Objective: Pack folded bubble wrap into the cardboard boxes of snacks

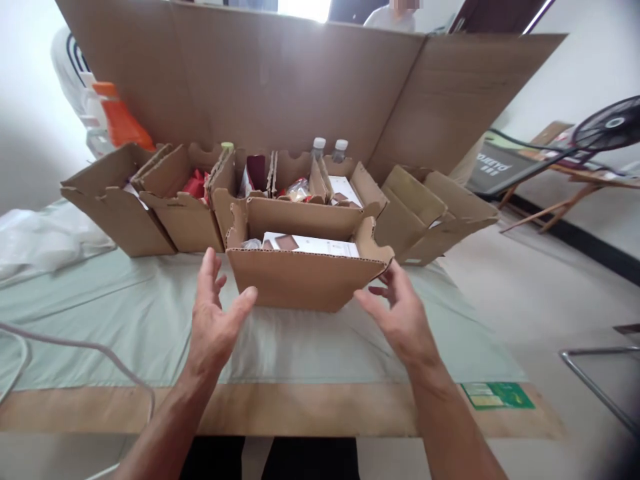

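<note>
A cardboard box (300,280) with an open top stands on the cloth in front of me. Inside it lie a white box (320,246) with brown squares on it and some clear plastic (251,244). My left hand (220,313) is to the left of the cardboard box, thumb and fingers spread, near its front left corner. On the other side, my right hand (395,307) is open too, its fingers partly behind the right corner. Whether those fingertips touch the cardboard, I cannot tell.
Behind stands a row of several open cardboard bins (183,223) with packets inside. A tall cardboard panel (300,87) rises at the back, near an orange bottle (123,117). A cable (100,348) crosses the green cloth (150,300) at left. A fan (613,123) is at right; a person (393,19) is beyond.
</note>
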`<state>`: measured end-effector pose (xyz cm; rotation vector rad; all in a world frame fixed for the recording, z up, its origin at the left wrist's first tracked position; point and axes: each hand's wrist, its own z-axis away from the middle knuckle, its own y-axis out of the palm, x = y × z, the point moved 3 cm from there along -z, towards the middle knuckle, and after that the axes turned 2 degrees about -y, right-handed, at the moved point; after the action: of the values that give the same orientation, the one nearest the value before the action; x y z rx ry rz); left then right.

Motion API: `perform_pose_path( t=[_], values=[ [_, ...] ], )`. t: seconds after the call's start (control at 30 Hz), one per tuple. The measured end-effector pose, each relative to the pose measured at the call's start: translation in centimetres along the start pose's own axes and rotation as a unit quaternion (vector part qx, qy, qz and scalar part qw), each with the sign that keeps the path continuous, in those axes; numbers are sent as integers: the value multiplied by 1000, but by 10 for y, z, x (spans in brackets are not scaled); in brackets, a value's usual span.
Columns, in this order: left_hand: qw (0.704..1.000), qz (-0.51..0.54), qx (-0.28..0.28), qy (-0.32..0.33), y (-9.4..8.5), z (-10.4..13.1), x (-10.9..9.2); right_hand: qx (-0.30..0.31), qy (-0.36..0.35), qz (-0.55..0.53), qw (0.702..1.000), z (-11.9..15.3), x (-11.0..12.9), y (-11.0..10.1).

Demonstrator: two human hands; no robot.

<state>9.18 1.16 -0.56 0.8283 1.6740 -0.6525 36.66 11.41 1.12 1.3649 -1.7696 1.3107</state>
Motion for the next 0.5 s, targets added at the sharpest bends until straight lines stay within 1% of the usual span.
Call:
perform_pose_path(
  t=[0.07, 0.13, 0.17, 0.2, 0.23, 0.27, 0.3, 0.33, 0.4, 0.43, 0.47, 0.5],
  values=[
    [998, 24, 57, 6, 12, -17, 8, 30, 20, -2, 999, -8, -11, 15],
    [994, 46, 104, 2, 23, -28, 11, 35, 27, -23, 999, -7, -13, 22],
    [992, 52, 115, -3, 27, -29, 12, 30, 25, -32, 999, -2, -10, 22],
    [992, 53, 115, -6, 29, -26, 13, 22, 19, -36, 999, 6, -5, 20],
    [993, 48, 106, -10, 27, -19, 14, 10, 12, -32, 999, 17, 0, 18],
    [995, 38, 95, -17, 21, -8, 15, -1, 5, -22, 1000, 29, 7, 15],
    [996, 26, 81, -28, 10, 5, 17, -7, -2, -8, 1000, 42, 16, 14],
    [997, 8, 70, -44, -5, 19, 19, -5, -9, 1, 1000, 54, 25, 16],
    [997, -25, 10, -73, -46, 41, 20, 24, -30, -2, 999, 70, 46, 29],
    [995, -44, 2, -85, -66, 45, 18, 48, -43, -14, 998, 71, 57, 40],
    [995, -68, -23, -75, -84, 45, 12, 72, -54, -30, 996, 68, 68, 51],
    [994, -90, -46, -51, -97, 39, 3, 90, -62, -49, 993, 60, 78, 60]
  ],
)
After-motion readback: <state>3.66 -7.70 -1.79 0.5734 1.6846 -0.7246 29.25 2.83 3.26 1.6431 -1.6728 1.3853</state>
